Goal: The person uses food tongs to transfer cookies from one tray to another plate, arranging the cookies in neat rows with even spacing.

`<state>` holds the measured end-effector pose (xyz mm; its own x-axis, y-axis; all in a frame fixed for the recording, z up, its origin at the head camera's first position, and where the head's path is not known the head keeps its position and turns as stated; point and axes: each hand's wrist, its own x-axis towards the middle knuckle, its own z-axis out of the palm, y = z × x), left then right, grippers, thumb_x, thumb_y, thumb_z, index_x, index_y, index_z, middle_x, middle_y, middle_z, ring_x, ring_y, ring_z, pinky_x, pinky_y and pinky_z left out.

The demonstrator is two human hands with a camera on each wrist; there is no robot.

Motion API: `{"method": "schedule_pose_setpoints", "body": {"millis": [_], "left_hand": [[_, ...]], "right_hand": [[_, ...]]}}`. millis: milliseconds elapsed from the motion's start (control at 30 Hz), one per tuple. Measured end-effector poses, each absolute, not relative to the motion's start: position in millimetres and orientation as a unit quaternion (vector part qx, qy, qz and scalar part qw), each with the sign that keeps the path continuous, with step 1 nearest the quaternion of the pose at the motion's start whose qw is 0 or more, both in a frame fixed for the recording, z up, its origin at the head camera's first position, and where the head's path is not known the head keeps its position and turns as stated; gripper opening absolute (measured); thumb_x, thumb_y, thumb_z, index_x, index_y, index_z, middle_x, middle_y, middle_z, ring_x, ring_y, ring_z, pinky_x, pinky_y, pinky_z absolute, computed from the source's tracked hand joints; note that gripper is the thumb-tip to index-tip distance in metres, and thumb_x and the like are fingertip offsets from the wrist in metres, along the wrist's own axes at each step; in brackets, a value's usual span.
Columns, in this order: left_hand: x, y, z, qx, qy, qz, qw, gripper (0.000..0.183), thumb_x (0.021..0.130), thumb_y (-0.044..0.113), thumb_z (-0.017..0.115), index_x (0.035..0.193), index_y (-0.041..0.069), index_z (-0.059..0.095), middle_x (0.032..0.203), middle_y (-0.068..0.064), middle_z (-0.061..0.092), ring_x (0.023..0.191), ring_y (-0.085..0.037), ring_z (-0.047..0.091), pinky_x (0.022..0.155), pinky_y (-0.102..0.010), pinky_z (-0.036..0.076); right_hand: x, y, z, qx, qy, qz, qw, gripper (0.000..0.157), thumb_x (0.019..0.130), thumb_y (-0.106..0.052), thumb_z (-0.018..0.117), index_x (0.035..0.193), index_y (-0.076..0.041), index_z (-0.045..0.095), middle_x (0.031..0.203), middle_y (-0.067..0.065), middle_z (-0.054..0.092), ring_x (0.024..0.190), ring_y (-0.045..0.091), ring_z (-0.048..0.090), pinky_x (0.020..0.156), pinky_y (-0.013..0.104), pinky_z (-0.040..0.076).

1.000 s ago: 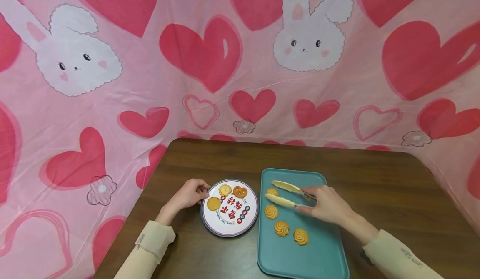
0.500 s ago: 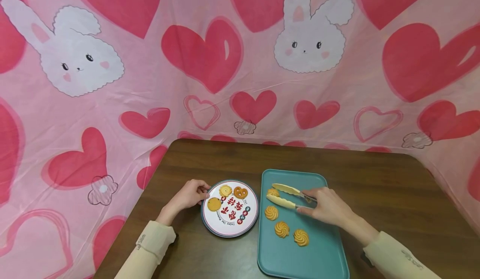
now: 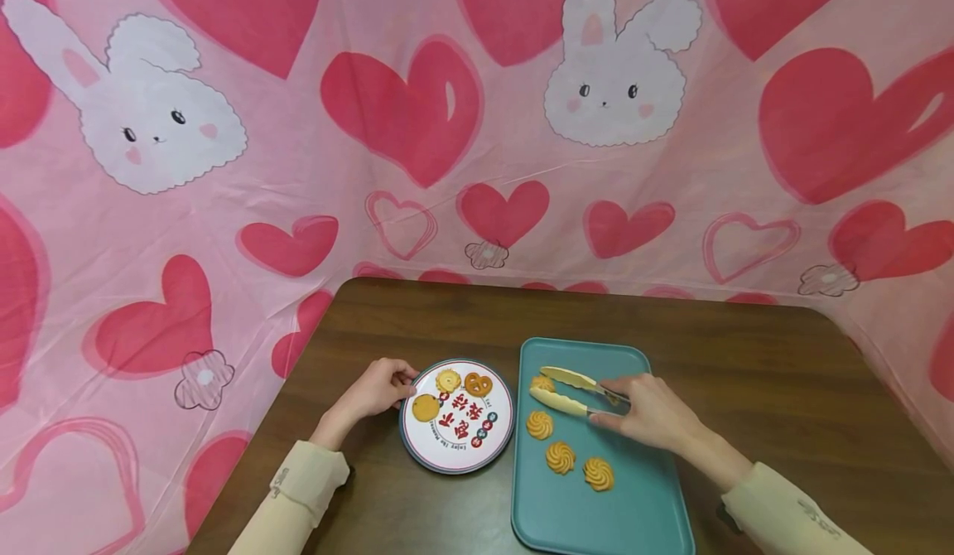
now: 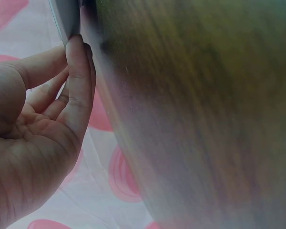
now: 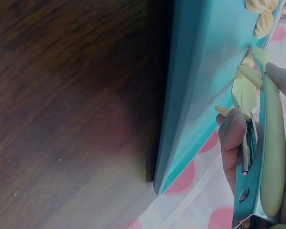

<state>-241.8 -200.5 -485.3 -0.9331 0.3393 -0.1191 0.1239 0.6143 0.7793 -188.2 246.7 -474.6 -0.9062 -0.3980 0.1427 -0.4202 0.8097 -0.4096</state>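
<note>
My left hand (image 3: 382, 388) pinches the left rim of a round white plate (image 3: 488, 452) with red lettering. In the left wrist view, thumb and fingers meet on the edge of the plate (image 4: 67, 19). A round flat cookie (image 3: 426, 407), a scalloped cookie (image 3: 448, 381) and a pretzel (image 3: 478, 385) lie on it. My right hand (image 3: 656, 410) holds cream-tipped metal tongs (image 3: 564, 402). The tongs' tips are spread on both sides of a swirl cookie (image 3: 542, 383), partly hidden by them. In the right wrist view, thumb and fingers grip the tongs' handle (image 5: 274, 152).
A teal tray (image 3: 611, 522) stands right of the plate, close to its rim. Three more swirl cookies, one nearest the tongs (image 3: 540, 425), lie on the tray. The brown wooden table (image 3: 782, 373) ends at a pink heart-patterned cloth (image 3: 522, 149) behind.
The tongs have shifted very slightly, and their tips stay on both sides of the upper swirl cookie. The left hand and the plate have not moved.
</note>
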Motion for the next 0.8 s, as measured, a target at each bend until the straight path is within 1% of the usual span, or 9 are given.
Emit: {"method": "schedule_pose_setpoints", "body": {"millis": [200,433,567,633,700,800], "left_hand": [[-242.7,-200.3,-485.6,0.126,0.890,0.419,0.129,0.018,0.089,-0.003,0.071,0.106,-0.007,0.068,0.082,-0.008,0.062,0.068,-0.017,0.060,0.057,-0.032,0.058],[-242.8,-199.6,-484.6,0.123,0.891,0.417,0.128,0.018,0.089,-0.003,0.071,0.106,-0.007,0.069,0.081,-0.008,0.061,0.067,-0.017,0.060,0.057,-0.031,0.058],[-242.0,-199.1,-484.4,0.120,0.893,0.416,0.127,0.018,0.088,-0.003,0.071,0.106,-0.006,0.069,0.081,-0.008,0.061,0.067,-0.017,0.060,0.056,-0.031,0.058],[-241.5,-198.8,-484.1,0.119,0.893,0.416,0.127,0.018,0.088,-0.003,0.071,0.106,-0.006,0.069,0.081,-0.008,0.061,0.067,-0.017,0.060,0.056,-0.031,0.058],[-241.3,-198.7,-484.2,0.118,0.893,0.416,0.127,0.018,0.088,-0.003,0.071,0.106,-0.006,0.069,0.081,-0.008,0.061,0.067,-0.017,0.060,0.056,-0.031,0.058],[-241.7,-198.8,-484.6,0.115,0.893,0.415,0.127,0.018,0.088,-0.003,0.072,0.106,-0.006,0.069,0.081,-0.007,0.061,0.067,-0.017,0.059,0.057,-0.031,0.058]], "right_hand": [[-188.4,246.7,-474.3,0.218,-0.951,0.219,0.026,0.061,0.080,-0.049,0.081,0.116,-0.001,0.073,0.103,0.007,0.074,0.073,0.008,0.055,0.065,0.030,0.050],[-189.7,246.1,-470.6,0.219,-0.950,0.221,0.029,0.060,0.080,-0.050,0.080,0.116,-0.002,0.073,0.101,0.006,0.074,0.072,0.008,0.056,0.064,0.030,0.050],[-190.1,242.7,-467.3,0.224,-0.948,0.223,0.038,0.060,0.081,-0.052,0.079,0.116,-0.004,0.074,0.102,0.005,0.074,0.073,0.006,0.057,0.065,0.030,0.051],[-190.4,239.5,-465.4,0.231,-0.945,0.226,0.044,0.059,0.081,-0.050,0.080,0.116,-0.003,0.074,0.102,0.006,0.074,0.071,0.007,0.057,0.065,0.029,0.051],[-190.9,235.0,-463.2,0.240,-0.942,0.228,0.053,0.058,0.080,-0.048,0.081,0.116,-0.003,0.073,0.103,0.006,0.074,0.073,0.009,0.061,0.066,0.030,0.053],[-191.7,226.7,-459.5,0.256,-0.937,0.226,0.067,0.056,0.079,-0.043,0.083,0.117,-0.002,0.073,0.105,0.006,0.074,0.082,0.012,0.067,0.071,0.034,0.056]]}}
